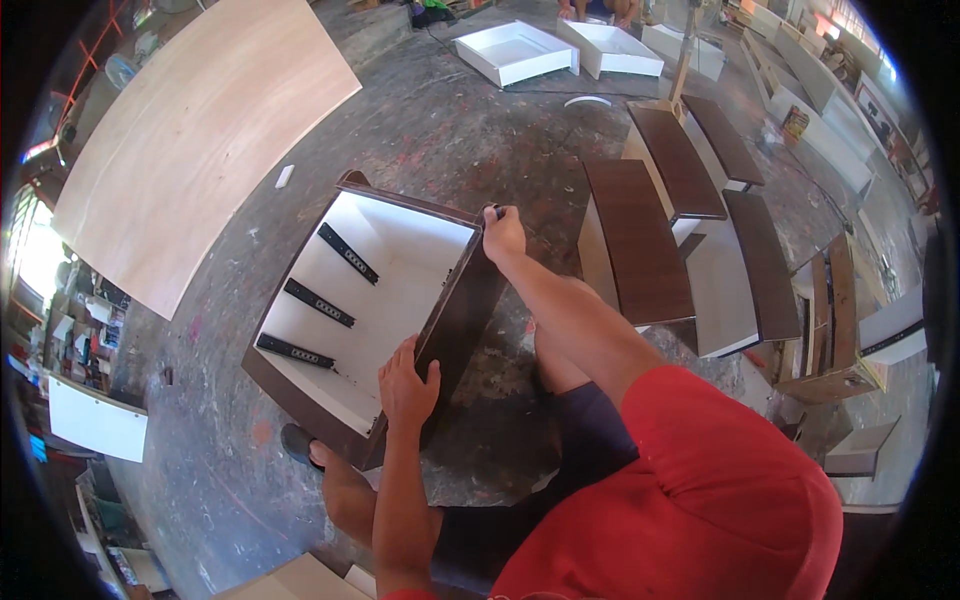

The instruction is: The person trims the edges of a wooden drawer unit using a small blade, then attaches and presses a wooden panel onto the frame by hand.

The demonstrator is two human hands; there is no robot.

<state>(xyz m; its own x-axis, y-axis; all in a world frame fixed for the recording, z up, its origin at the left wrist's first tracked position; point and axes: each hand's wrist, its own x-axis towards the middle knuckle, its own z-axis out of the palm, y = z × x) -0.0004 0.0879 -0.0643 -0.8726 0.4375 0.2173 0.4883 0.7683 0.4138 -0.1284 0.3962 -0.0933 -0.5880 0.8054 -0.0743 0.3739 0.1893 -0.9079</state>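
On a paint-spattered workshop floor, a person steadies a dark-brown cabinet carcass [400,290] lying open side up, its white interior fitted with three black drawer slides [320,302]. Both hands clasp its right side panel, which runs from near to far: the left hand [407,385] wraps the near end, the right hand [503,233] closes over the far corner. Fingertips vanish behind the panel; white drawers [515,52] lie far beyond.
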